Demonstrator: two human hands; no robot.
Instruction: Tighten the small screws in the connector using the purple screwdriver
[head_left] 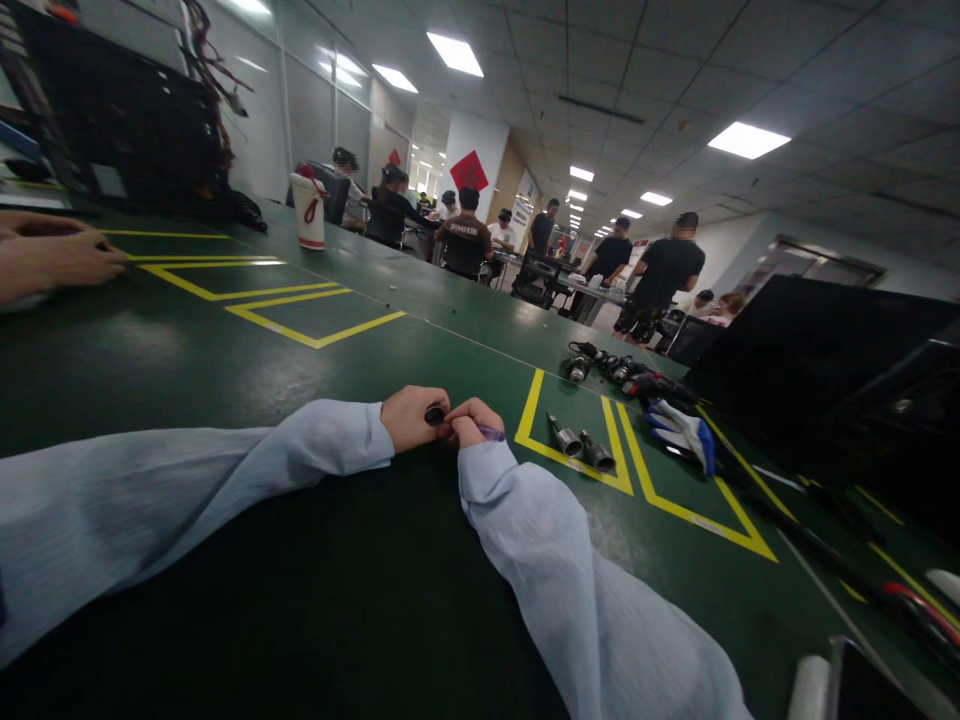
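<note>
Head view: green table (225, 365) marked with yellow tape outlines (316, 346). Left hand (409, 418), pale blue sleeve, fingers closed on small dark cylinder (435, 413) at frame centre; resting on the tabletop or just above it, cannot tell which. Right hand (472, 420), matching sleeve, touching the left, fingers pinched on thin purple stick (493, 433). Stick's long axis roughly 9 to 3 o'clock, free end poking out at 3 o'clock of the right hand, other end hidden in the fingers beside the cylinder. Cylinder at 9 o'clock of the right hand, directly between both sets of fingers; left hand the nearer, clamped on it. Cylinder's own axis too small to read. At 3 o'clock, near but apart from the hands, two metal barrel parts (564, 437) side by side inside a yellow box, axes about 11 to 5 o'clock. Further out at 1 o'clock, heap of black connectors (607, 368); just beside it, blue-and-white glove (682, 432). At 10 o'clock, by the frame edge, another person's hand (60, 255) on the table. At 11 o'clock, well apart, white cup (308, 210). Dark panel (810, 360) at 2 o'clock. Background people (664, 270) at 12 to 1 o'clock.
</note>
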